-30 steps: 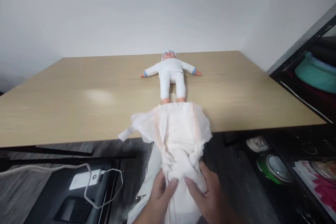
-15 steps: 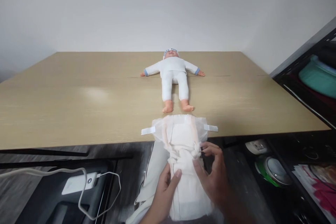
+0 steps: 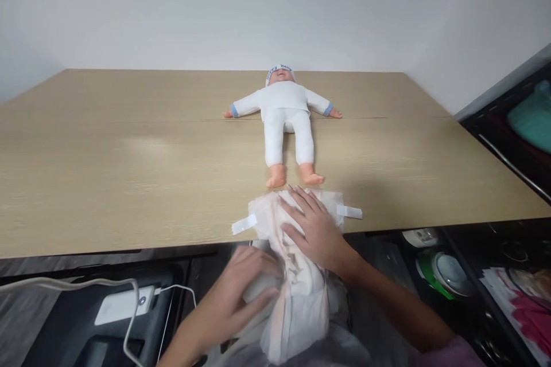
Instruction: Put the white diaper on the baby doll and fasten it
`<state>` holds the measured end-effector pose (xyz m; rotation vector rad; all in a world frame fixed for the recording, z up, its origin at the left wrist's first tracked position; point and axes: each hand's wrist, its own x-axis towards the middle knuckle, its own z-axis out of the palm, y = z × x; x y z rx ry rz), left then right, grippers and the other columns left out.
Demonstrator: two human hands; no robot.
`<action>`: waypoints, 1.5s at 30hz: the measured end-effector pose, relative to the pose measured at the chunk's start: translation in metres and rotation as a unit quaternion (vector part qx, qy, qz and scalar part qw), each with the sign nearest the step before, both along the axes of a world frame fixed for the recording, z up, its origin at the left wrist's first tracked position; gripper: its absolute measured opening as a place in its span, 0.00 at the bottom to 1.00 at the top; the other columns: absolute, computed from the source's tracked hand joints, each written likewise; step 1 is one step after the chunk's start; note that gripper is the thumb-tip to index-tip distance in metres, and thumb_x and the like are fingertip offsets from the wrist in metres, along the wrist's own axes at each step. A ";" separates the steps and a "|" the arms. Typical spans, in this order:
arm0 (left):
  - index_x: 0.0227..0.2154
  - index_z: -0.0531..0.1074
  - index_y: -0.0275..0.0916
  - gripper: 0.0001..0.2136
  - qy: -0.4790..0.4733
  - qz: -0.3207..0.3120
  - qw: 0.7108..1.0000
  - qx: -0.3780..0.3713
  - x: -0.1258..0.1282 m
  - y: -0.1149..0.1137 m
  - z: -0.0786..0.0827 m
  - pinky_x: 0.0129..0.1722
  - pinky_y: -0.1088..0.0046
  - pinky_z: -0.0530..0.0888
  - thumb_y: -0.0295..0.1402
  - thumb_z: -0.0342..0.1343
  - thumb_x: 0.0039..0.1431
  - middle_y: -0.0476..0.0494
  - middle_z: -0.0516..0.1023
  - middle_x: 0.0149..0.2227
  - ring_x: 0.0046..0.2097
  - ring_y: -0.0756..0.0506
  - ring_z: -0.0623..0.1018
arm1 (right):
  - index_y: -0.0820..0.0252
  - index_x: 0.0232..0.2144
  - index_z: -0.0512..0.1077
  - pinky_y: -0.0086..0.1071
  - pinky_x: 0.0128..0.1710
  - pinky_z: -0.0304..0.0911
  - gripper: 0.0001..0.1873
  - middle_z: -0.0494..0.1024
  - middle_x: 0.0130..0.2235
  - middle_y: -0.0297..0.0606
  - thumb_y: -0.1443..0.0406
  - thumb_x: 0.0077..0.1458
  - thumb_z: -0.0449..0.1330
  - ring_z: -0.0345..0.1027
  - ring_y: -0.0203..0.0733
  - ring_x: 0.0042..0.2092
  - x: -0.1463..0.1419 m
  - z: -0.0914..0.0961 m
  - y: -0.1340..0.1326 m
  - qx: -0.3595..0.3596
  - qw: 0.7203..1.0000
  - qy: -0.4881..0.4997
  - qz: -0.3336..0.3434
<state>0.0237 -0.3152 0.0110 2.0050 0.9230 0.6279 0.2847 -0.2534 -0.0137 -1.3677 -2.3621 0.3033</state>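
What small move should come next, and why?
Perhaps slide the diaper slightly farther onto the table with the right hand, which rests spread over its far end: much of the diaper lies beyond the table's near edge, unsupported by the tabletop.

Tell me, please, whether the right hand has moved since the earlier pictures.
Yes, forward: earlier the right hand was short of the table's near edge; now its fingers reach past that edge, over the diaper's far end.
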 end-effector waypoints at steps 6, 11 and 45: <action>0.60 0.76 0.46 0.14 0.111 0.059 0.960 0.250 -0.009 0.108 0.026 0.61 0.54 0.72 0.30 0.54 0.76 0.38 0.82 0.61 0.59 0.36 0.78 | 0.48 0.78 0.64 0.60 0.80 0.54 0.31 0.60 0.81 0.44 0.54 0.79 0.57 0.52 0.55 0.81 -0.001 0.003 0.012 -0.008 1.000 0.010 0.013; 0.77 0.60 0.43 0.37 0.274 -0.033 0.901 0.334 0.027 0.202 0.023 0.73 0.43 0.65 0.20 0.56 0.67 0.29 0.57 0.81 0.78 0.26 0.63 | 0.49 0.78 0.65 0.61 0.80 0.55 0.32 0.61 0.81 0.45 0.53 0.78 0.58 0.52 0.56 0.81 0.000 0.002 0.013 -0.007 1.000 0.011 0.015; 0.55 0.79 0.42 0.30 -0.117 -0.103 0.946 0.284 0.087 0.328 0.130 0.58 0.48 0.79 0.62 0.67 0.65 0.41 0.83 0.51 0.57 0.33 0.84 | 0.58 0.78 0.63 0.66 0.81 0.45 0.34 0.58 0.80 0.55 0.53 0.79 0.57 0.47 0.66 0.82 -0.015 -0.020 0.232 -0.002 0.998 -0.022 0.060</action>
